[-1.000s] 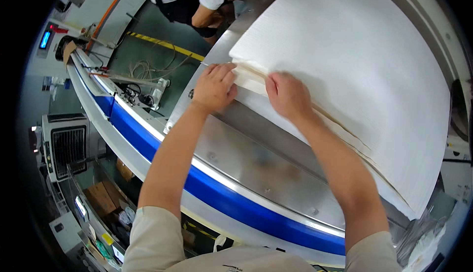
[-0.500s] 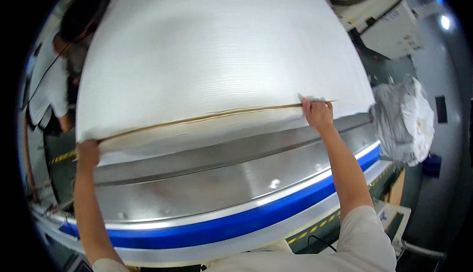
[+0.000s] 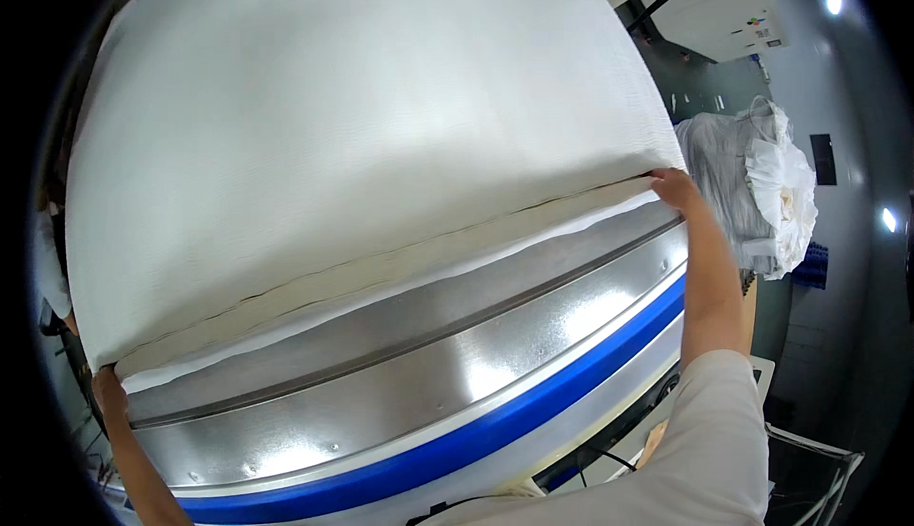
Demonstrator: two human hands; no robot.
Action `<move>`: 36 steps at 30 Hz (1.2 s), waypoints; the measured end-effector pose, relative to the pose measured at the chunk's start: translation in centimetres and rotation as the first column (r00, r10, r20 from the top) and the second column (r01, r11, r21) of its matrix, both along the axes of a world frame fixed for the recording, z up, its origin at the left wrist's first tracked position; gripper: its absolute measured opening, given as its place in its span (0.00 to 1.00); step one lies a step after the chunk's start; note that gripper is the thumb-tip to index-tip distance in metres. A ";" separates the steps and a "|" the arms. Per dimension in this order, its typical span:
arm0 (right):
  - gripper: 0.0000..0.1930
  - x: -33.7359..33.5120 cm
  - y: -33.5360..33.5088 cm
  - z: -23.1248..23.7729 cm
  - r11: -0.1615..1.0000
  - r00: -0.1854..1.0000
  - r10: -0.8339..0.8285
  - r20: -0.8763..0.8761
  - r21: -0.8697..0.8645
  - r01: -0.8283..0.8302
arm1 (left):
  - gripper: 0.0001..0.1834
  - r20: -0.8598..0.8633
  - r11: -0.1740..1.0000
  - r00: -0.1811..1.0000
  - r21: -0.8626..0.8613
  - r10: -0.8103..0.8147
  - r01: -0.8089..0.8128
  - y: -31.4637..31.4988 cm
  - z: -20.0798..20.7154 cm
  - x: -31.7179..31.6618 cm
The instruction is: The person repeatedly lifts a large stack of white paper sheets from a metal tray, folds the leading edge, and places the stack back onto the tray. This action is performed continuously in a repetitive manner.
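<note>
A wide white fabric sheet [image 3: 371,98] with faint ribbing fills most of the view. Along its near part runs a folded cream strip [image 3: 381,248], bounded by a thin dark line on its far side. At the left end of this strip, my left hand [image 3: 109,393] is closed on the fabric's corner. My right hand [image 3: 674,188] pinches the right end, farther from me, fingers partly tucked at the edge. Both arms are spread wide, so the strip stretches between the hands. Fingertips of both hands are partly hidden.
Nearer to me lies a shiny metal bed [image 3: 419,359], edged by a blue band [image 3: 514,418]. On the right stand a plastic-wrapped white roll [image 3: 785,193] and a white machine cabinet [image 3: 714,12]. Part of another person [image 3: 49,269] shows at the far left edge.
Both hands have moved outward to the fabric's side edges. The brown, rod-like line between them now appears as a thin dark line. The view has shifted and tilted.
</note>
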State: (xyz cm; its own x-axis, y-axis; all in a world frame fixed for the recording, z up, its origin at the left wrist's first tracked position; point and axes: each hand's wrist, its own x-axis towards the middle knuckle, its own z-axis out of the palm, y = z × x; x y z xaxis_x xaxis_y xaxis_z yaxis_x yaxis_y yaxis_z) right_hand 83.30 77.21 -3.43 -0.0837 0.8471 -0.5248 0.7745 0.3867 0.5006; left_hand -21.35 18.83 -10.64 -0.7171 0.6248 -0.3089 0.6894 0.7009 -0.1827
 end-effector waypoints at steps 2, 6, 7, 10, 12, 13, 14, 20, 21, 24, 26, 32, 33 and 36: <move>0.16 -0.2 0.1 0.7 0.989 0.980 -0.139 -0.143 0.028 0.145 | 0.13 -0.005 0.999 1.000 0.016 0.028 -0.028 -1.0 0.3 -0.3; 0.15 -0.9 -0.8 -0.3 0.960 0.991 -0.130 -0.027 0.248 0.132 | 0.19 -0.031 0.994 0.995 -0.043 -0.100 0.099 -1.4 1.0 -0.2; 0.14 0.8 -0.9 -0.4 0.958 0.995 -0.055 -0.079 0.275 0.075 | 0.19 -0.041 0.996 0.997 -0.054 -0.071 0.069 -1.4 1.4 -0.3; 0.15 -1.1 -1.0 0.2 0.960 0.990 -0.116 -0.085 0.247 0.133 | 0.17 -0.172 0.963 0.971 -0.239 -0.165 0.121 -2.9 5.6 0.8; 0.17 0.4 -2.0 5.7 0.960 0.985 -0.112 -0.130 0.243 0.141 | 0.16 -0.162 0.862 0.932 -0.457 -0.323 0.219 4.2 4.7 6.6; 0.17 1.3 -2.3 6.9 0.953 0.985 -0.105 -0.135 0.269 0.139 | 0.16 -0.177 0.872 0.959 -0.476 -0.222 0.113 6.5 6.5 9.1; 0.17 1.5 -1.8 7.4 0.946 0.983 -0.081 -0.164 0.297 0.128 | 0.15 -0.253 0.906 0.925 -0.387 -0.283 0.171 4.0 8.7 8.6; 0.18 7.6 -1.7 12.4 0.974 0.990 0.043 -0.138 0.228 -0.011 | 0.20 -0.192 0.928 0.941 -0.307 -0.280 0.213 0.4 17.3 9.4; 0.19 8.2 -2.7 12.7 0.979 0.988 0.037 -0.149 0.202 -0.006 | 0.20 -0.150 0.916 0.940 -0.315 -0.305 0.247 -0.7 18.1 9.9; 0.16 13.5 -6.6 13.6 0.977 0.978 0.180 -0.104 0.137 -0.166 | 0.19 0.043 0.905 0.974 -0.362 -0.222 0.222 -4.6 17.7 11.6; 0.16 14.2 -9.1 12.4 0.971 0.971 0.238 0.022 -0.011 -0.238 | 0.16 -0.008 0.817 0.932 -0.484 -0.363 0.314 -10.4 16.2 12.1; 0.12 14.6 -17.7 9.7 0.935 0.929 0.264 0.260 -0.306 -0.180 | 0.14 0.300 0.512 0.900 -0.744 -0.317 0.429 -16.6 12.4 19.0; 0.11 15.3 -18.2 9.3 0.919 0.913 0.300 0.276 -0.339 -0.200 | 0.14 0.317 0.442 0.910 -0.799 -0.267 0.408 -18.0 11.9 19.0; 0.08 14.3 -20.4 8.4 0.930 0.947 0.224 0.232 -0.342 -0.136 | 0.10 0.364 0.218 0.918 -0.894 -0.155 0.391 -17.9 10.1 21.2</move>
